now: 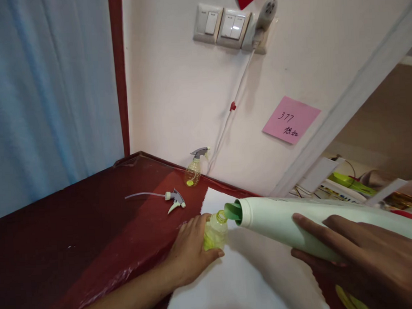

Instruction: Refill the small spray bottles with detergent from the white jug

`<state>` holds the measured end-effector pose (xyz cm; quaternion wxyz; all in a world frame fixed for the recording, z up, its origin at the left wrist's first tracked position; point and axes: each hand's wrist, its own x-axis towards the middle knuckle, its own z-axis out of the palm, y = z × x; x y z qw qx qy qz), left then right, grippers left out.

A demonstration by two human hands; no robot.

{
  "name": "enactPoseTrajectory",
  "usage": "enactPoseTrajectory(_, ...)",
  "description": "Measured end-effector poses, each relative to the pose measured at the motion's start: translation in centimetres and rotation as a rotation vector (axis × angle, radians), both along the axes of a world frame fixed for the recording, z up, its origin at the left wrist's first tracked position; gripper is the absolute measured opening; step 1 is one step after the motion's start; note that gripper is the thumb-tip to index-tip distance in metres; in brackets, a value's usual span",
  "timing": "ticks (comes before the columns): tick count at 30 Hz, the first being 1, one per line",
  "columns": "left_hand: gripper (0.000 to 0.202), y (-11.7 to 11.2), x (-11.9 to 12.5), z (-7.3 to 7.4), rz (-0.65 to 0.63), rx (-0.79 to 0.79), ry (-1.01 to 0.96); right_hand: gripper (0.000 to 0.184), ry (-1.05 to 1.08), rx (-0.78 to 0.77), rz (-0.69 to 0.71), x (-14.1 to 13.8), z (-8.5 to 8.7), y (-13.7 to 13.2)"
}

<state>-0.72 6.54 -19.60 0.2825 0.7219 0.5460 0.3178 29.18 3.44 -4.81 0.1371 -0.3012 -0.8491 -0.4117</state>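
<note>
My left hand [193, 250] is wrapped round a clear yellow-green spray bottle [216, 233] whose top is off. The bottle stands over a white cloth [232, 285], its open neck towards the right. In my right hand [360, 252] is a large pale green bottle [277, 215], tipped nearly level. Its green spout reaches the small bottle's mouth; whether liquid flows I cannot tell. To the left, a grey and white trigger spray head [175, 199] with a thin tube lies on the dark red table [102, 213].
Against the wall stands a second spray bottle [193, 171] with its trigger head on. A white cord [222, 131] runs down from a plug at the wall switches [221, 26]. A blue curtain [46, 88] hangs at left; cluttered shelves [364, 184] are at right.
</note>
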Motion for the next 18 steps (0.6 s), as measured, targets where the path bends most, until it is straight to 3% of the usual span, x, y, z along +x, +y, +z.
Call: enactPoseTrajectory(18, 0.064, 0.14, 0.0, 0.22, -0.002, 0.027, -0.007, 0.033, 0.037, -0.024, 0.023, -0.76, 0.48, -0.61)
